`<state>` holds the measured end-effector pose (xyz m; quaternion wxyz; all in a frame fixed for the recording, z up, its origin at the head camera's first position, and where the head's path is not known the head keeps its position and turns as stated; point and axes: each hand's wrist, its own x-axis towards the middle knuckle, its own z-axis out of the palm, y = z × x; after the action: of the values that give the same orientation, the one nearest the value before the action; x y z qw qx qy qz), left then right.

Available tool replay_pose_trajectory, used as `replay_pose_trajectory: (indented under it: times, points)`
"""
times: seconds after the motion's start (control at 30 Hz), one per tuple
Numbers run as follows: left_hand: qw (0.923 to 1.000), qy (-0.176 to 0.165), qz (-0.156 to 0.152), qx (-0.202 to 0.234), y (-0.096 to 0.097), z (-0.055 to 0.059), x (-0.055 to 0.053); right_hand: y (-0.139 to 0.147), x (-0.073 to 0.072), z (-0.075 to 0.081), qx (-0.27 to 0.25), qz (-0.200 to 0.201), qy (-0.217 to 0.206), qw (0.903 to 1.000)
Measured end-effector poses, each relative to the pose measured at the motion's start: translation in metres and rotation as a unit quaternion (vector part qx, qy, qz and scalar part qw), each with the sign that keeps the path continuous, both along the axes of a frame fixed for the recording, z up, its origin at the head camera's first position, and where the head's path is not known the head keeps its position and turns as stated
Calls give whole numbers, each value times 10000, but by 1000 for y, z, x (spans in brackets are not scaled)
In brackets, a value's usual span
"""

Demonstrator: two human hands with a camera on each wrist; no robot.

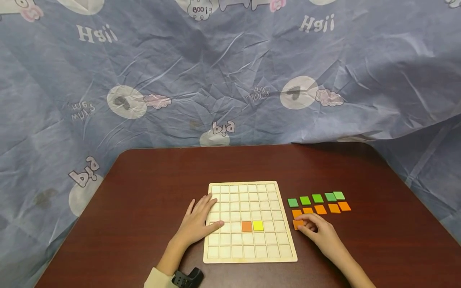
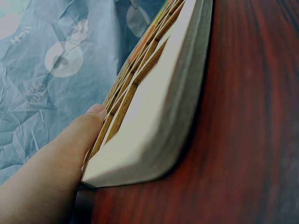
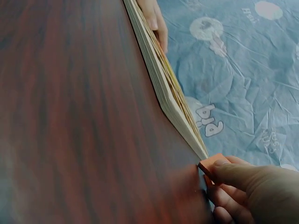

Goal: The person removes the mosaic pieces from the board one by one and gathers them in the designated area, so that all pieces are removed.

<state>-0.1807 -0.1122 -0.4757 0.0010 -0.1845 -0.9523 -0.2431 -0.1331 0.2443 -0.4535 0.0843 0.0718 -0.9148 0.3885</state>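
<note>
A light wooden grid board (image 1: 237, 252) lies on the dark table, with an orange tile (image 1: 246, 227) and a yellow tile (image 1: 258, 225) side by side in its cells. My left hand (image 1: 198, 222) rests with spread fingers on the board's left edge; its thumb (image 2: 96, 112) lies along the edge in the left wrist view. Just off the board's right side, my right hand (image 1: 318, 232) pinches an orange square tile (image 3: 212, 165) between thumb and fingers. That tile is tilted in the right wrist view, close to the board's edge.
Right of the board lie a row of several green tiles (image 1: 317, 198) and, nearer, a row of several orange tiles (image 1: 320, 209). The brown table (image 1: 162, 172) ends at a wrinkled blue printed cloth (image 1: 201, 80). A black wrist device (image 1: 188, 278) sits at my left cuff.
</note>
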Motion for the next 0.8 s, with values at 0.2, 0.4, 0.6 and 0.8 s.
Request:
replay_pose_trajectory:
  times: [0.2,0.4,0.6,0.8]
  points:
    - [10000,19,4,-21,-1,-1,-1,8,-1,-5,342,86,-124,9993]
    - [9999,97,32,-117,0,-1,-1,12,0,-6,453,355,181,9982]
    - [9999,60,22,-128,0,-2,-1,13,0,-6,575,413,93,9975]
    - [9999,53,31,-92,0,-1,0,12,-1,-6,625,326,22,9975]
